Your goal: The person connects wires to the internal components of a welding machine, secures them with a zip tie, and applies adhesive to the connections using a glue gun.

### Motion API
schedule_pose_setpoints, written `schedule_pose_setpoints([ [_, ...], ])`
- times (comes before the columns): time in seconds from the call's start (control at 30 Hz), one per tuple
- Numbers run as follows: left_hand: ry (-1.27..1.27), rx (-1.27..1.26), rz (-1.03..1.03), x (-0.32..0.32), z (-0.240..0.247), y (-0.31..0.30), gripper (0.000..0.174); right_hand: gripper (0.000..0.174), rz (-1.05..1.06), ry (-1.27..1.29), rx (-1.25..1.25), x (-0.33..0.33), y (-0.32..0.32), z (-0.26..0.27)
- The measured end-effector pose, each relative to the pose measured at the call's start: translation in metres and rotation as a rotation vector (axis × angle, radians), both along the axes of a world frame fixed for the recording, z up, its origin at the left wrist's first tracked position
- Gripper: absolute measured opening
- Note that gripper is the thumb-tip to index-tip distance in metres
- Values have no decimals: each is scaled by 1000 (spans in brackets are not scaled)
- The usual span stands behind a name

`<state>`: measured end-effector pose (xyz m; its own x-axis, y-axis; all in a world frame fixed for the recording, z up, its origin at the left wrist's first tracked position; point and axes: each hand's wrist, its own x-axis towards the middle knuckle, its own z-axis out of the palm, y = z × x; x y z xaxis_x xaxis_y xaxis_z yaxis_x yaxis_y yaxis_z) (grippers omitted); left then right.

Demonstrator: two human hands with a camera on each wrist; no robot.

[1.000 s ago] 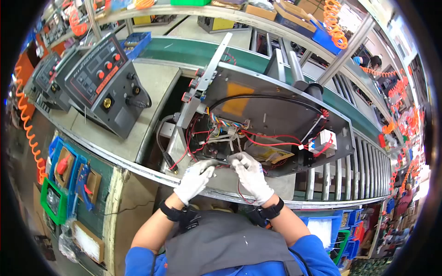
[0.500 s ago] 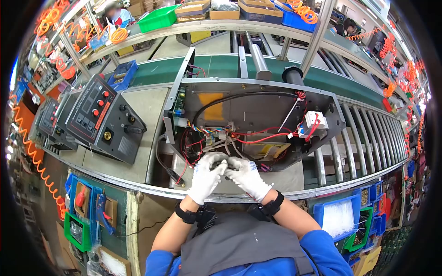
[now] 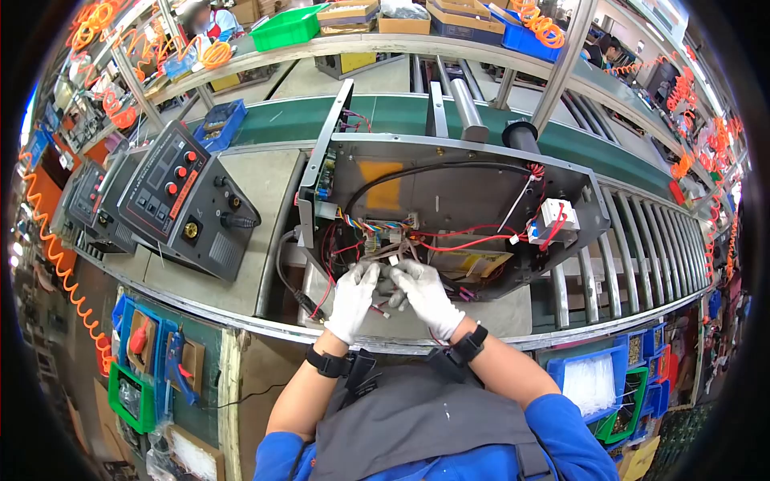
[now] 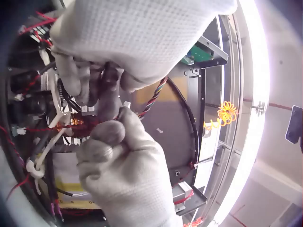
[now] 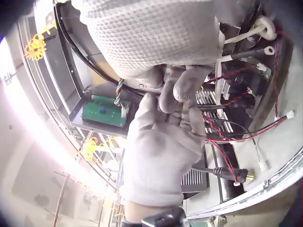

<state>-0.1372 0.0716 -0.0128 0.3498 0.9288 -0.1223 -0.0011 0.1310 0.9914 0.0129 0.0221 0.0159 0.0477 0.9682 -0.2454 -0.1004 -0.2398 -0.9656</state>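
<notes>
Two white-gloved hands with grey fingertips work close together at the front edge of an open grey metal machine case (image 3: 473, 172). My left hand (image 3: 355, 301) has its fingers curled in a pinch around thin wires, mostly hidden by the glove. Beside it, my right hand (image 3: 425, 295) pinches a small white connector (image 3: 393, 260) that sticks up past its fingertips. In the left wrist view the connector (image 4: 126, 104) shows near the meeting fingertips. A dark red wire with a small end (image 3: 387, 314) hangs below the hands. Multicoloured wires (image 3: 369, 227) run behind them inside the case.
At left stands a finished-looking machine with red knobs (image 3: 168, 196). Metal rollers (image 3: 642, 256) lie to the right. A black cable with a plug (image 3: 307, 305) rests left of the hands. Blue bins (image 3: 589, 381) and a green bin (image 3: 132, 398) sit below the line.
The head view has turned and shifted. The hands came together, then parted slightly over the case's front edge; a white connector now shows above the right fingertips.
</notes>
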Motion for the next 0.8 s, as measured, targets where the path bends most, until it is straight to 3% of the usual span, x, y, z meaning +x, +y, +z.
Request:
schedule_pose_setpoints([
  [0.1, -2, 11, 11, -3, -28, 4, 30, 27, -5, -69, 79, 2, 20, 0],
  [0.17, 54, 263, 37, -5, -40, 7, 31, 27, -18, -54, 90, 0, 25, -7],
  [0.2, -112, 57, -28, -2, 0, -7, 36, 27, 43, -86, 126, -3, 24, -7],
  [0.23, -111, 47, -29, -3, 9, -9, 36, 29, 106, -118, 159, -4, 21, -8],
  [0.27, -82, 48, -93, -7, 13, -10, 39, 34, 165, -421, 331, -3, 12, -10],
  [0.3, -52, 47, -159, -10, 13, -11, 41, 40, 294, -469, 440, 1, 7, -16],
  [0.33, -37, -9, -140, -14, 1, -11, 43, 40, 283, -600, 462, 4, -6, -16],
  [0.4, 294, 249, -72, -39, -58, -1, 40, 41, 266, -772, 404, 22, -28, -18],
  [0.43, 429, 375, -37, -39, -40, -6, 39, 43, 183, -741, 409, 38, -37, -28],
  [0.47, 221, -98, 24, -36, -18, -14, 34, 46, 83, -851, 380, 55, -44, -40],
  [0.57, 260, -175, 4, -38, -28, -11, 26, 55, -115, -1229, 259, 84, -60, -62],
  [0.67, 259, 33, -94, -15, -40, -1, 25, 58, 4, -1164, 89, 95, -65, -86],
  [0.73, 245, 22, -178, 11, -27, -4, 26, 55, 96, -884, -113, 89, -72, -88],
  [0.8, 179, -97, -317, 26, -37, -6, 29, 51, 293, -886, -69, 76, -87, -94],
])
